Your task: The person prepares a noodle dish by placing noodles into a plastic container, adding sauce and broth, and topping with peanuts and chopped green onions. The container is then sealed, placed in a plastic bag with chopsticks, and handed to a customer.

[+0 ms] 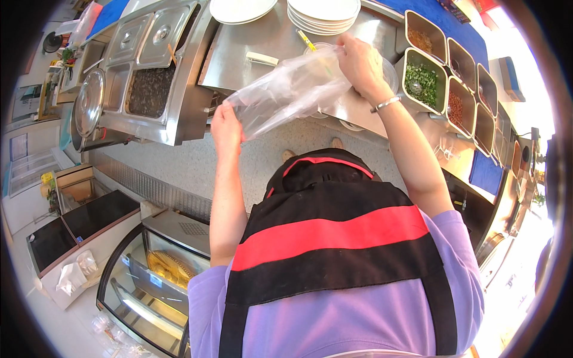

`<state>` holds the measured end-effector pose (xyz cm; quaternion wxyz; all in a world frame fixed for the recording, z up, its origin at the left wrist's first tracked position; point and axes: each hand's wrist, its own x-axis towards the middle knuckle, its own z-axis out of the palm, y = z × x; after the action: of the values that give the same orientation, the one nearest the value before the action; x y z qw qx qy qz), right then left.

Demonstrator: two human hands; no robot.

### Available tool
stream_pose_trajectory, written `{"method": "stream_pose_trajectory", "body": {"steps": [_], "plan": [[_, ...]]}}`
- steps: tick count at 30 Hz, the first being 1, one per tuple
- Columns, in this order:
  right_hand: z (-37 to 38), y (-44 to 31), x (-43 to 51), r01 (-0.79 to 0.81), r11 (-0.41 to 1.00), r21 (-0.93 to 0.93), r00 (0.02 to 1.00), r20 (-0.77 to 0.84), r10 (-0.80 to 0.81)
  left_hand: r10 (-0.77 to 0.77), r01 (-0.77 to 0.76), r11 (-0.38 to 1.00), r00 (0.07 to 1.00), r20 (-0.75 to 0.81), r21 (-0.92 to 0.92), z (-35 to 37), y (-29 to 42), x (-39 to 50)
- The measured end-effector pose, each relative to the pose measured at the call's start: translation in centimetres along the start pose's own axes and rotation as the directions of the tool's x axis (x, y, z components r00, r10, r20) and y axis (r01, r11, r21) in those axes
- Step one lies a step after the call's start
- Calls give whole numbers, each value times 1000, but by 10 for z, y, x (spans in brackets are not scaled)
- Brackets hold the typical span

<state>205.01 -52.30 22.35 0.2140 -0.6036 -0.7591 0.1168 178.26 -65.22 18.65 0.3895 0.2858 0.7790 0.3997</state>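
Observation:
A clear plastic bag (286,94) is stretched out between my two hands above the steel counter (237,49). My left hand (227,127) pinches its lower left end. At the upper right end, my right hand (362,67) grips the bag, with a metal bangle (386,104) on that wrist. Behind the bag and partly covered by it are a yellow-marked stick-like item (306,40) and clear round containers, one with its rim (390,76) beside my right hand. A small whitish bar-shaped object (262,58) lies on the counter left of the bag.
Stacked white plates (324,15) and another white plate (243,10) stand at the counter's back. On the right are steel bins, one holding chopped greens (421,83), another peanuts (455,107). A steel food warmer (174,112) with lidded pans is left; a glass display case (152,286) stands lower left.

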Motion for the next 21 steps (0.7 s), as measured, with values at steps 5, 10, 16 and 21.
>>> {"method": "stream_pose_trajectory", "body": {"steps": [5,10,16,21], "plan": [[0,-53,-22,304,952,34,900,-337,-275,15,-12,996,999,38,-94,15,-1,-18],[38,-79,-70,371,799,474,896,46,-443,115,-59,947,981,159,-315,17,7,-22],[95,-75,-60,262,957,125,708,649,-279,181,-69,782,976,119,-620,-2,16,-35],[186,-74,-54,231,908,-350,661,741,117,223,-182,849,975,23,-496,-19,14,-2]]}}
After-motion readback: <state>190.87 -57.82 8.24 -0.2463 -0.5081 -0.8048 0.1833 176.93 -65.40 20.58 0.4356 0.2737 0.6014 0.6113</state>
